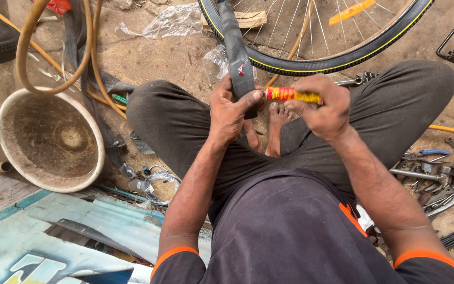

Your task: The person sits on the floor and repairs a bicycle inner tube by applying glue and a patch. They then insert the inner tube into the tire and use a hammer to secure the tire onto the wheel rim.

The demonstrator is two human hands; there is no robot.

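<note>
Your left hand point(229, 113) clamps the black inner tube point(236, 50) flat, steadying it; your right hand point(324, 108) grips the red-yellow glue tube point(290, 95), nozzle aimed there.

I'm seeing a small tube point(292, 95) with a red and yellow wrapper held level at the middle of the view, its tip touching a black rubber inner tube point(237, 52) that carries a little red and white label point(243, 68) just above that spot. Up top there's a crumpled clear plastic wrapper point(172, 21) on the dirt floor, another clear scrap point(215, 60) just left of the rubber. Bottom left, a flat painted sign board point(38, 260) lies in pale blue, teal and yellow.
</note>
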